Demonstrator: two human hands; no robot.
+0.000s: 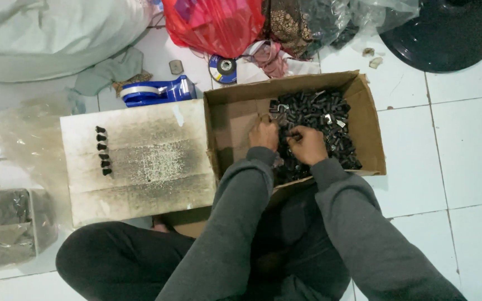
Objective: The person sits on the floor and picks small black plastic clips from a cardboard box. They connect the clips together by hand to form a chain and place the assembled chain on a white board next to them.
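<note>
Nearby, tape dispenser (157,92) flanks cardboard box (366,111).

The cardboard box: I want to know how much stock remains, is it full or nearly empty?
Partly full. The cardboard box holds a pile of small dark parts on its right side; the left floor is bare.

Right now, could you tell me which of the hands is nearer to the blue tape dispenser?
Left. The left hand is in the cardboard box, on the side nearer the blue tape dispenser; the right hand is farther away, over the small black parts.
</note>
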